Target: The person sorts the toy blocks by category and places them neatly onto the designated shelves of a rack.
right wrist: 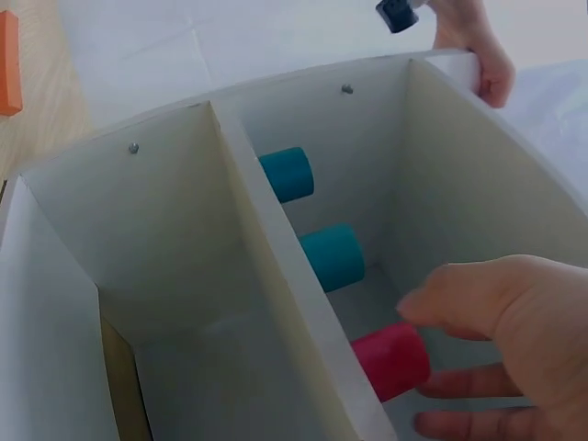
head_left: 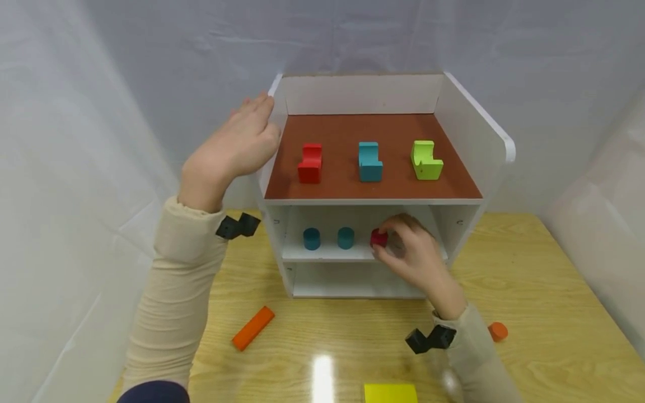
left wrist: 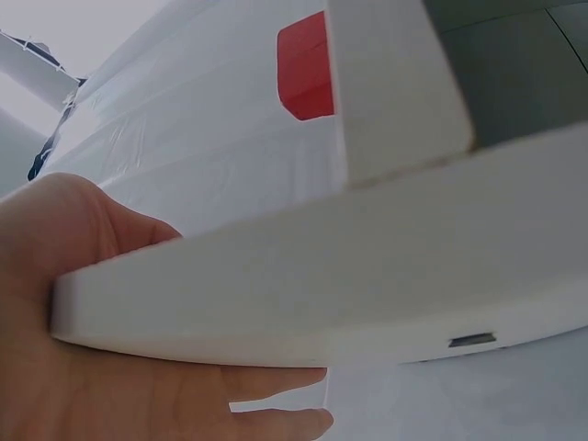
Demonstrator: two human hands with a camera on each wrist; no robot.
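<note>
Fingers (head_left: 390, 228) above wooden table (head_left: 554, 313), white backdrop (head_left: 75, 112)

A red cylinder (right wrist: 390, 360) is held on the white shelf (right wrist: 276, 266) by the right hand (right wrist: 496, 354) (fingers curled around it). Two teal cylinders (right wrist: 333, 256) are seen further along the shelf. An orange block (right wrist: 9, 62) is glimpsed beyond the shelf's corner.

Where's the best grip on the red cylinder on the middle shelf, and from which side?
Pinch the red cylinder across its round sides, coming in through the shelf's open front. It stands upright, and the board above blocks a top approach.
</note>
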